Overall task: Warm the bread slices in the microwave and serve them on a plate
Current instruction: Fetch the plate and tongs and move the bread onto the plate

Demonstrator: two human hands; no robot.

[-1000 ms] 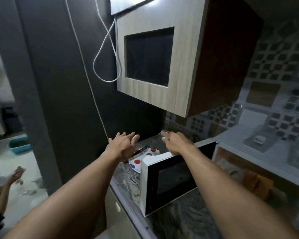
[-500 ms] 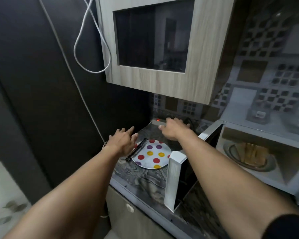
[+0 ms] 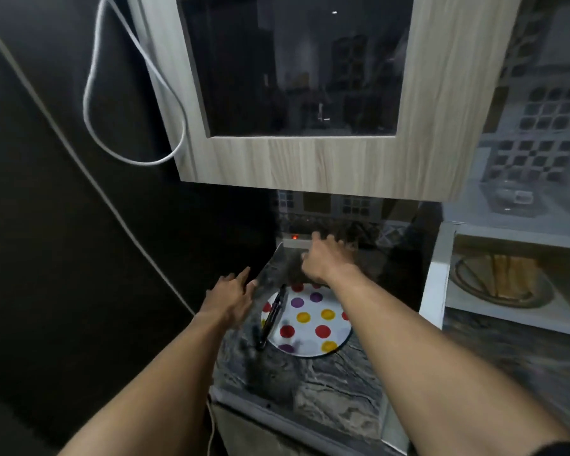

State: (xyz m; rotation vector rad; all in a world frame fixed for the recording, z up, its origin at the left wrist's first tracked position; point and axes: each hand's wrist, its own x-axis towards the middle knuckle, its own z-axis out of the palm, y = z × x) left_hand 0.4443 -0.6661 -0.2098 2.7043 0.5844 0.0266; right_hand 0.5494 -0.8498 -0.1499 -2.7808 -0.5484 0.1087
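I see my left hand (image 3: 231, 296) spread empty at the tabletop's (image 3: 329, 383) left edge, my right hand (image 3: 323, 260) open beyond the polka-dot plate (image 3: 310, 324); bread slices (image 3: 507, 276) sit in the open microwave (image 3: 514, 278), far right.

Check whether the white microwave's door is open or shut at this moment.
Open. The white microwave door is swung wide, exposing the cavity where toasted bread slices stand on the round glass turntable.

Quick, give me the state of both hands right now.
Left hand: open, empty, beside the plate.
Right hand: open, empty, reaching toward the power strip.
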